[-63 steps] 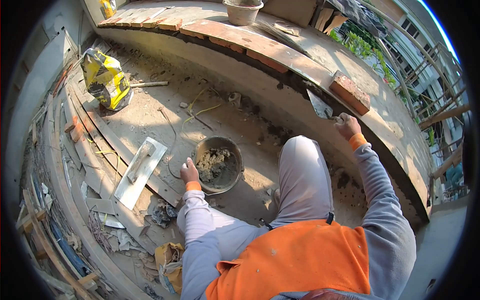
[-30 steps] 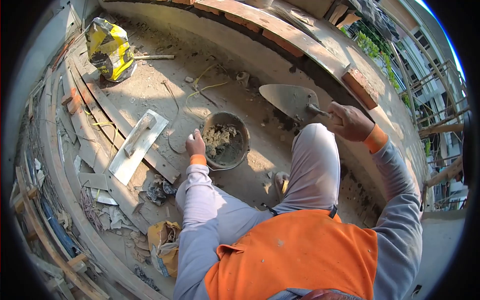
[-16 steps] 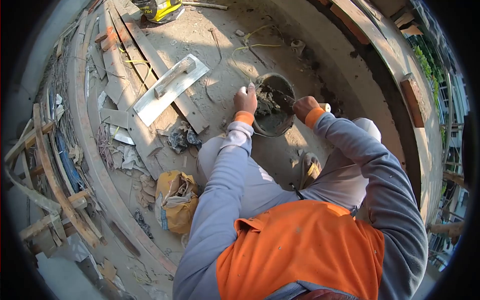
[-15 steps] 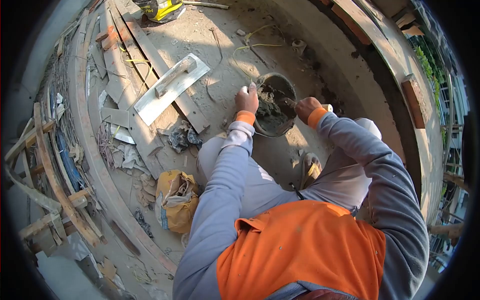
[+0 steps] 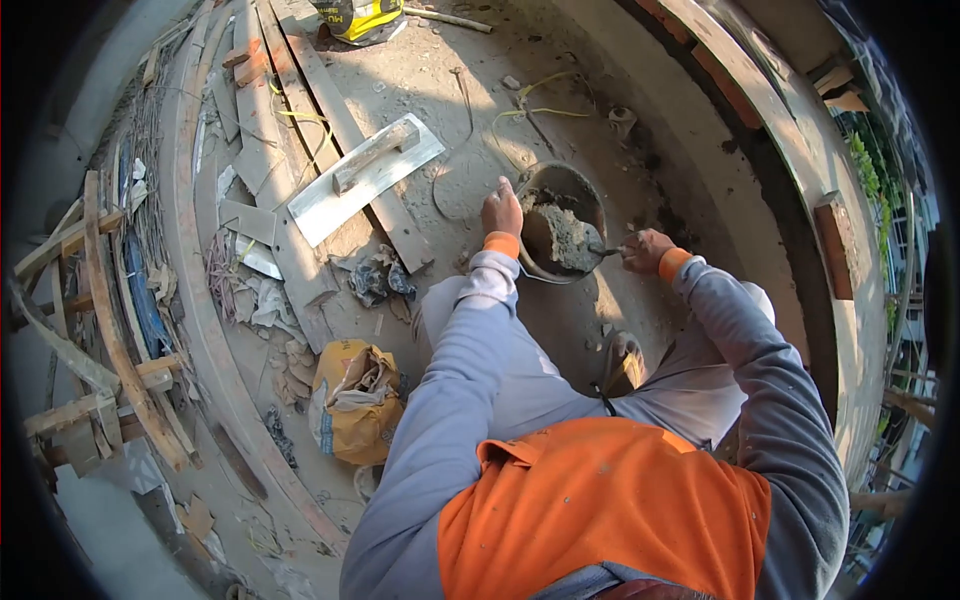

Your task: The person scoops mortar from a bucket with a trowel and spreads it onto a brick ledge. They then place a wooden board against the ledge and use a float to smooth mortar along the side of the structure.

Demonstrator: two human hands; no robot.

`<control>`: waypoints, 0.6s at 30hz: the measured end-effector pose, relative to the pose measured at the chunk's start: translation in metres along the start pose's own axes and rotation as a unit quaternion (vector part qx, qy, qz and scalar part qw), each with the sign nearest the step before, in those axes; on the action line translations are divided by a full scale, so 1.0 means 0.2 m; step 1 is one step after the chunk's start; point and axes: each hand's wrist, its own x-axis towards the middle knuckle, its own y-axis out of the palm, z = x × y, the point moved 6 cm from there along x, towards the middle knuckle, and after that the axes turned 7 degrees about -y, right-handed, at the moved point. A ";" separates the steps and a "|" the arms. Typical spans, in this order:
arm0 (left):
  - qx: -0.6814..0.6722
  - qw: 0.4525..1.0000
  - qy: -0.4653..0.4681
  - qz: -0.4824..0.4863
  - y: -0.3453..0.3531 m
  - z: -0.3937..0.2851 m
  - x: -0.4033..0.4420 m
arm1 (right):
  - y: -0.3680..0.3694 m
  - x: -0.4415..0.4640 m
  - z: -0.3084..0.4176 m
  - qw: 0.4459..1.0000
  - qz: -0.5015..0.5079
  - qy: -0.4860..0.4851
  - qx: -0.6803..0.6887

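Note:
A round dark bucket [image 5: 537,262] stands on the dusty ground in front of me, tilted a little. My left hand [image 5: 502,212] is closed on its left rim. My right hand [image 5: 647,251], just right of the bucket, is wrapped round the handle of a trowel [image 5: 598,249]. The trowel's blade lies over the bucket's inside, covered by a heap of grey mortar [image 5: 568,238]. A flat metal float [image 5: 368,178] with a raised handle rests on the planks to the left of the bucket.
Long wooden planks [image 5: 400,232] and scrap wood [image 5: 125,330] cover the left side. An open yellow bag [image 5: 360,425] sits by my left arm, and a yellow-black sack [image 5: 362,20] stands ahead. On the curved ledge at right lies a brick [image 5: 833,245].
The trowel has come down from beside the ledge into the bucket and now carries mortar. My view has turned down toward the bucket. My left hand has stayed at the rim.

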 end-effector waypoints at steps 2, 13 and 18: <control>0.003 1.000 0.000 0.003 0.01 -0.03 0.02 | -0.11 -0.03 0.08 0.997 -0.056 0.049 -0.007; -0.096 0.995 0.015 -0.013 -0.01 0.02 0.03 | -0.66 -0.56 0.27 0.948 -0.240 -0.204 0.053; -0.049 0.998 -0.018 0.029 -0.02 0.02 0.02 | -0.90 -0.92 0.05 0.933 -0.189 0.006 0.305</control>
